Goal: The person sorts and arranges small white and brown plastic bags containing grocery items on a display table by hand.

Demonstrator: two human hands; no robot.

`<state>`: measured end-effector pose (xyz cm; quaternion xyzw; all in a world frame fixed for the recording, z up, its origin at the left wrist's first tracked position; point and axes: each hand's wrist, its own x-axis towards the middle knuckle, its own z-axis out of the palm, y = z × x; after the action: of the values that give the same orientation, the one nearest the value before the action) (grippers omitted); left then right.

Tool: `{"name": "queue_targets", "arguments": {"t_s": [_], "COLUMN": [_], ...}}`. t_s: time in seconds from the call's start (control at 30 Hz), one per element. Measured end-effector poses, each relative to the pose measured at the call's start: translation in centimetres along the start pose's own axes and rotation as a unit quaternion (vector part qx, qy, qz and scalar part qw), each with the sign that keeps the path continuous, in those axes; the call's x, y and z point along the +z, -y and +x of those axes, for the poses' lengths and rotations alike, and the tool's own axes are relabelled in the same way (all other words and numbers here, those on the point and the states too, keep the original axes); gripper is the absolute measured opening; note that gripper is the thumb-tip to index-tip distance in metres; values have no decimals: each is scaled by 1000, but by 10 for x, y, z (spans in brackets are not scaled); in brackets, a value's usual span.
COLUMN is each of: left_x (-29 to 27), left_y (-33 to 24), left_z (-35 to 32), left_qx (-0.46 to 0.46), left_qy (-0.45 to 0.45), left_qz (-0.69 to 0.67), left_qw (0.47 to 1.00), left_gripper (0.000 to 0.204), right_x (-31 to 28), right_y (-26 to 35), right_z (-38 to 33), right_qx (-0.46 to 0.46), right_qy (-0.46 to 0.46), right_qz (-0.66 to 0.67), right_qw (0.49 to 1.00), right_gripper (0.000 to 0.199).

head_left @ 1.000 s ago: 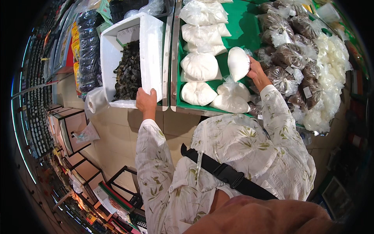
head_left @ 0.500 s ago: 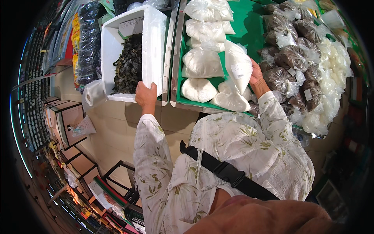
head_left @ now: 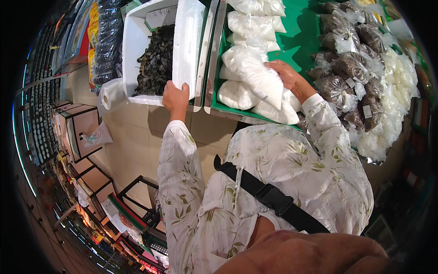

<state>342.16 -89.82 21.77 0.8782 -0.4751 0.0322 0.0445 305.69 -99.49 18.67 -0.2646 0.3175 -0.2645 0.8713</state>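
My left hand (head_left: 176, 98) grips the near right corner of a white foam box (head_left: 188, 45), fingers wrapped over its wall. Dark, dried, leafy-looking pieces (head_left: 156, 61) fill part of the box, with a handwritten card at its far end. Over the green display stand, my right hand (head_left: 290, 78) has its fingers closed at the upper right edge of a clear plastic bag of white powder (head_left: 260, 77). That bag slants across other white bags, its lower end toward me. Beneath it, a bag (head_left: 237, 95) and another bag (head_left: 280, 111) lie near the stand's front edge.
More white bags (head_left: 251, 23) line the stand's left side, beside bare green lining (head_left: 299, 34). Bags of dark brown goods (head_left: 340, 91) and pale bags (head_left: 388, 100) are heaped right. A plastic roll (head_left: 109, 95) sits left of the box; framed stands (head_left: 77, 132) are farther left.
The bag of white powder has tipped from nearly upright to slanting leftward over the others, and my right hand has moved up and left with it. My left hand stays on the box.
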Motion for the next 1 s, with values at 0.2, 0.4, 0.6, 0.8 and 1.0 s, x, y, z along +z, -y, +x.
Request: {"name": "queue_targets", "arguments": {"t_s": [0.2,0.4,0.6,0.8,1.0], "left_x": [5,3,11,6,5], "left_y": [4,1,6,3,3], "left_z": [-1,1,-1,0,0], "left_qx": [13,27,21,14,19], "left_qy": [-31,-37,-40,-18,-15], "left_qz": [11,7,7,4,1], "left_qw": [999,999,999,1000,1000], "left_gripper": [37,37,38,39,41], "right_x": [47,27,29,-29,-29], "right_y": [-35,-110,-59,-52,-119], "right_z": [58,97,33,-42,-73], "right_qx": [13,-203,-282,45,34], "right_qy": [89,21,-57,-116,-205], "right_qz": [-308,-622,-567,-747,-782], "right_qw": [947,756,772,653,587], "right_gripper": [36,40,26,33,36]}}
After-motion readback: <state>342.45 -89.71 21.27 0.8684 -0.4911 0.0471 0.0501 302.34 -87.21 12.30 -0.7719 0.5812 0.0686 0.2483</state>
